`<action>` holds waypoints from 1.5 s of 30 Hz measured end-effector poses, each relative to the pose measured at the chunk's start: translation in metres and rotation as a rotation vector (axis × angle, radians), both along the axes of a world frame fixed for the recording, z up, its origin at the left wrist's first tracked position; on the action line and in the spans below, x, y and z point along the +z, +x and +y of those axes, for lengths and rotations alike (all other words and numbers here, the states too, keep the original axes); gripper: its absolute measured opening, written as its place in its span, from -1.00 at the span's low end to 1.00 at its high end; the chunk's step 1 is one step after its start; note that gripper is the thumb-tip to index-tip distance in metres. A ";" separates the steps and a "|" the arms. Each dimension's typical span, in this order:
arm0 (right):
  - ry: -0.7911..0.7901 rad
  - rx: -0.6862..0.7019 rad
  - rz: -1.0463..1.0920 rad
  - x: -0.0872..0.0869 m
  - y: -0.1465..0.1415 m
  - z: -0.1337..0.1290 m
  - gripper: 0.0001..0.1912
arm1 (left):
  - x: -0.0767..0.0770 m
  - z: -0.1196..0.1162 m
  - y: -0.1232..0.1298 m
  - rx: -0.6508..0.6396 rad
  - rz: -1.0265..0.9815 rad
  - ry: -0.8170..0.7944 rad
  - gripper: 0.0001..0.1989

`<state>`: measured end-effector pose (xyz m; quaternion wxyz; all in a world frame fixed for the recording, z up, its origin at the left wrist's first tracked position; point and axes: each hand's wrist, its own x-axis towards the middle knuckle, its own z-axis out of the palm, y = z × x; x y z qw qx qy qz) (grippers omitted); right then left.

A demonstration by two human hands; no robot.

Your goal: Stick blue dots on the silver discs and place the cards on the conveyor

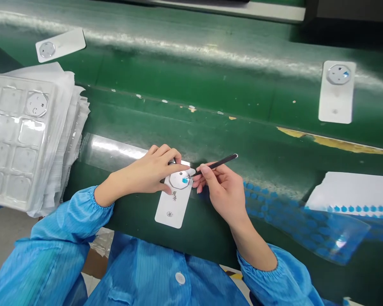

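Observation:
A white rectangular panel [172,212] with dark printed characters lies in front of me. Near its far end sits an octagonal silver-rimmed disc [176,182]. My left hand [148,170] grips the far part of the panel, thumb at the near left of the disc and fingers across its far side. Between the finger and thumb of my right hand [221,187] is a pair of black tweezers [219,162]. Their tips reach a small blue round sticker [185,180] on the disc; whether they pinch it I cannot tell.
At left, a clear plastic tray [49,140] holding one octagonal disc [37,104] rests on stacked white sheets [70,123]. Blue dot sticker sheets [293,221] and white paper [354,191] lie right. Similar panels lie far left [68,44] and far right [335,100].

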<state>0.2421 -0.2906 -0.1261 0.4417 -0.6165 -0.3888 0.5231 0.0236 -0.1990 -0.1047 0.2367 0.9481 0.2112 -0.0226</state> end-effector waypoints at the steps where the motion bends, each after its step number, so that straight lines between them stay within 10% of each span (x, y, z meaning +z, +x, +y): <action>1: 0.002 -0.006 -0.009 0.000 0.000 0.000 -0.64 | -0.001 0.000 0.000 -0.001 -0.001 0.003 -0.31; 45: 0.010 0.010 -0.045 0.000 0.002 0.001 -0.63 | 0.001 0.001 0.003 -0.021 0.018 0.028 -0.40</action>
